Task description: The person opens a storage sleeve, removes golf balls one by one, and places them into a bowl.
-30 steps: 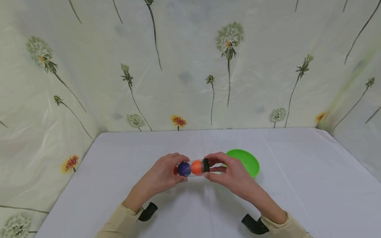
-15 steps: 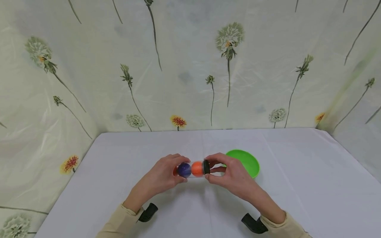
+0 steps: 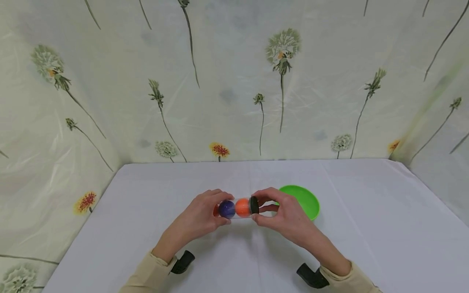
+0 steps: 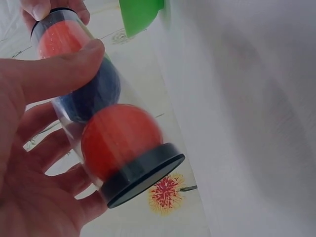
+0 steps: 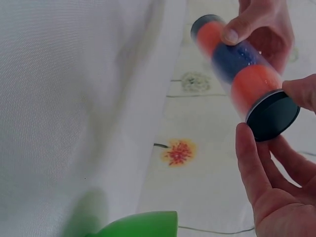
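Clear plastic cylindrical tube (image 3: 235, 208): held up off the tabletop between the two hands, lying roughly crosswise in the head view, with a lid at each end.
Balls inside: three in a row, a dark blue ball (image 4: 94, 94) in the middle, an orange-red ball (image 4: 121, 138) at the left end and a bright orange ball (image 3: 242, 207) at the right end.
Black round lids: the left-end lid (image 4: 143, 175) sits on the tube past the left fingers; the right-end lid (image 5: 273, 116) sits on the end by the right hand.
Left hand (image 3: 207, 209): grasping the tube, thumb laid across one side, fingers on the other.
Right hand (image 3: 280, 207): pinching the tube's right end, thumb and fingertips at the rim of the lid.
Bright green shallow bowl (image 3: 304, 201): resting on the tabletop just beyond the right hand, which partly hides it in the head view.
White cloth-covered tabletop (image 3: 121, 228): spread beneath both hands.
Beige sleeves (image 3: 150, 272): on both forearms, a black curved piece (image 3: 183, 262) showing beside each wrist.
Pale dandelion-print sheeting (image 3: 227, 73): behind the tabletop and along its sides.
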Demonstrator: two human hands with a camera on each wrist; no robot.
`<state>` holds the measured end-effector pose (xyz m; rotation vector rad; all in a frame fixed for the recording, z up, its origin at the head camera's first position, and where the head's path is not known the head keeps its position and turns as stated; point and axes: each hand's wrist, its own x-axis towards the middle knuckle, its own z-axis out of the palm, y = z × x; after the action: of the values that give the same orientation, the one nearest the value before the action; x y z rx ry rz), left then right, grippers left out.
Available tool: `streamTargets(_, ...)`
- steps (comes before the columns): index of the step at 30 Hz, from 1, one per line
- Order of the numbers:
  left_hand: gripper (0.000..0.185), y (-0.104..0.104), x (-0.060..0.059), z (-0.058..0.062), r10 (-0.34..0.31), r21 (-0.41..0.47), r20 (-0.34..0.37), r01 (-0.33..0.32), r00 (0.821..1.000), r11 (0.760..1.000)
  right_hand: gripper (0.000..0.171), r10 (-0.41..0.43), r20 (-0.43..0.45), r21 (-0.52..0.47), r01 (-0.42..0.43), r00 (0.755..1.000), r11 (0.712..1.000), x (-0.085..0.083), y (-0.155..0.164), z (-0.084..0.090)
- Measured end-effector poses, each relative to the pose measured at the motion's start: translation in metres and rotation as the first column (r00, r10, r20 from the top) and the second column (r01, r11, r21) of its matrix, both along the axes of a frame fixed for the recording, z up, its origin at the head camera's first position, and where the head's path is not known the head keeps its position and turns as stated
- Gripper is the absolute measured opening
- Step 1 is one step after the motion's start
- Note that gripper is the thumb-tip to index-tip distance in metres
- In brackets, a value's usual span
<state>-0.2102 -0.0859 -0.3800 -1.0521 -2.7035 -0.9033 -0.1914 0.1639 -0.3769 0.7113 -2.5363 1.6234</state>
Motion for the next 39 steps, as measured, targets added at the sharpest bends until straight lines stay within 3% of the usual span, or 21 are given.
streamTargets(9,0.051,0.0002,-0.0009,0.0024,0.013,0.017,0.035,-0.014,0.999,1.0,0.04,-0.023,-0.022,-0.007,0.023,0.999,1.0,0.0015,-0.0004,0.002)
streamTargets(25,0.049,-0.002,-0.0062,0.0,-0.013,0.155,0.111,-0.004,0.994,0.988,0.042,-0.014,0.011,-0.064,0.015,1.0,0.998,-0.0007,0.004,-0.0004)
streamTargets(39,0.049,-0.003,-0.0058,0.0036,-0.022,0.148,0.099,0.007,0.995,0.989,0.04,-0.026,0.031,-0.109,0.029,0.999,0.994,0.0,0.003,-0.0031)
